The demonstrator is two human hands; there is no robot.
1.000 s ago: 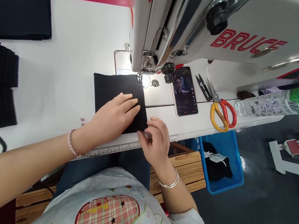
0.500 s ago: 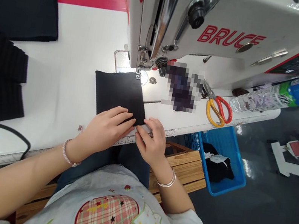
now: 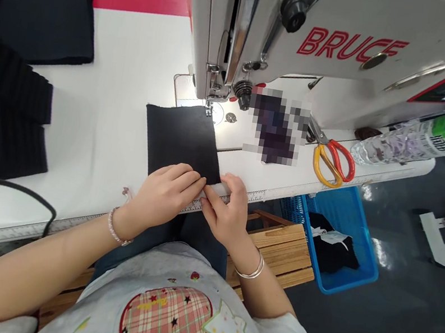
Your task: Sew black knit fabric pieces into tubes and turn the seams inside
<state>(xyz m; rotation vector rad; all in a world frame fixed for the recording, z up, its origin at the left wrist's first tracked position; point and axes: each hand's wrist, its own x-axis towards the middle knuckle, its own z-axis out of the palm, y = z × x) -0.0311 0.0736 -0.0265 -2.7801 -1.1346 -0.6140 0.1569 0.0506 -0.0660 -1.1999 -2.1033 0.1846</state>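
A squarish piece of black fabric point(image 3: 186, 140) lies flat on the white sewing table, its far right corner at the presser foot point(image 3: 209, 108) of the sewing machine point(image 3: 358, 18). Over its near edge is my left hand point(image 3: 169, 194), fingers bent and closed on the fabric, hiding that edge. My right hand point(image 3: 226, 212) pinches at the near right corner, thumb and fingers drawn together. The fingertips of both hands almost meet there, just above the ruler strip point(image 3: 258, 196) along the table's front edge.
Black fabric stacks point(image 3: 44, 6) occupy the left side. Scissors point(image 3: 334, 162) with red and yellow handles and a plastic bottle point(image 3: 405, 143) lie on the right. Beyond a blurred-out object point(image 3: 273, 129), a blue basket point(image 3: 370, 265) holding dark cloth stands below the table beside a wooden slatted surface point(image 3: 285, 251).
The view has shifted slightly, so most things sit a little further right. Both hands stay at the fabric's near edge, and the fabric remains at the presser foot.
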